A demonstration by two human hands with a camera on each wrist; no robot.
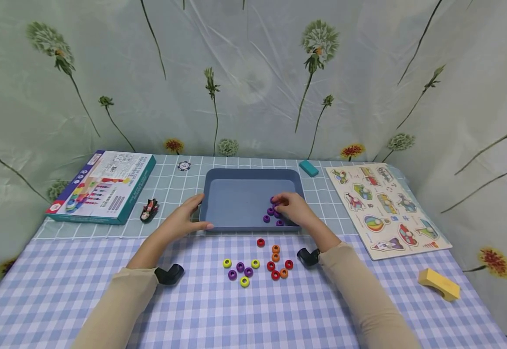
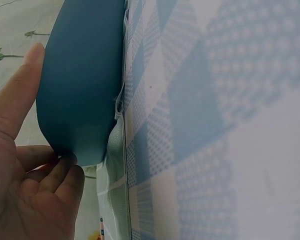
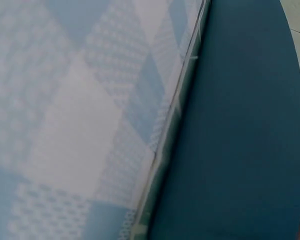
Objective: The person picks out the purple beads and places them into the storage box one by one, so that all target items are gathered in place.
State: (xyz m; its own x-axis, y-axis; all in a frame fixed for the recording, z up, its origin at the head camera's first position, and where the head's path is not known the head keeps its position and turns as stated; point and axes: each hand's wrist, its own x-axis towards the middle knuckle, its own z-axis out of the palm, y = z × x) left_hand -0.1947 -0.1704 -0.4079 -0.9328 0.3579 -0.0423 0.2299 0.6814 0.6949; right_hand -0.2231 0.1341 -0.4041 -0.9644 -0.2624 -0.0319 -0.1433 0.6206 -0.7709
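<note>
A shallow blue-grey tray [image 1: 245, 203] lies at the middle of the table. My left hand [image 1: 188, 215] holds its front left corner, the thumb at the front and the fingers on the left side. In the left wrist view, the fingers of the left hand [image 2: 45, 185] curl against the tray wall [image 2: 80, 85]. My right hand [image 1: 294, 208] reaches over the tray's right end, its curled fingertips around purple beads. Several more purple beads [image 1: 266, 218] lie by those fingers inside the tray. The right wrist view shows the tray's front wall [image 3: 235, 120], with the fingers hidden.
In front of the tray are yellow beads [image 1: 245, 281], purple beads [image 1: 232, 275], red beads [image 1: 260, 242] and orange beads [image 1: 283, 273]. A game box [image 1: 105, 186] and toy motorcycle [image 1: 149, 210] are left; a teal block [image 1: 308, 168], picture puzzle board [image 1: 382, 208] and yellow arch block [image 1: 439, 284] are right.
</note>
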